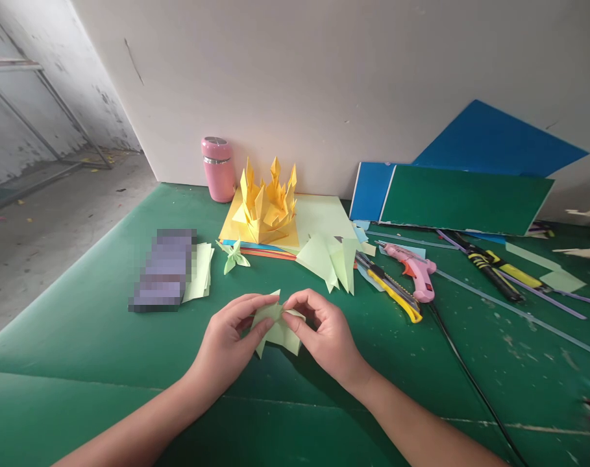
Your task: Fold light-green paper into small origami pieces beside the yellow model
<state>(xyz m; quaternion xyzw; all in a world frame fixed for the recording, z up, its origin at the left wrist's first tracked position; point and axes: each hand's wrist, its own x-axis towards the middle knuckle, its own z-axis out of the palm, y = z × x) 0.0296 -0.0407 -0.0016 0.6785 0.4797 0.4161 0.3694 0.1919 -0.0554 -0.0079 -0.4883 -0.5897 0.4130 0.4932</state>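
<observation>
My left hand [229,340] and my right hand [324,331] meet over the green table cover [80,337], both pinching a pale green folded paper piece [278,327]. Fingers of each hand are closed on its top edges, and its lower part hangs between my palms. Just beyond lie several folded pale green paper triangles [331,259] and a small green folded paper shape [235,256]. A yellow folded paper crown [268,201] stands on yellow sheets farther back.
A pink flask [217,168] stands by the wall. A yellow utility knife [389,288], a pink glue gun [416,269] with its black cord, and other tools lie to the right. Blue and green boards [463,198] lean on the wall. A stack of green sheets [200,269] lies left.
</observation>
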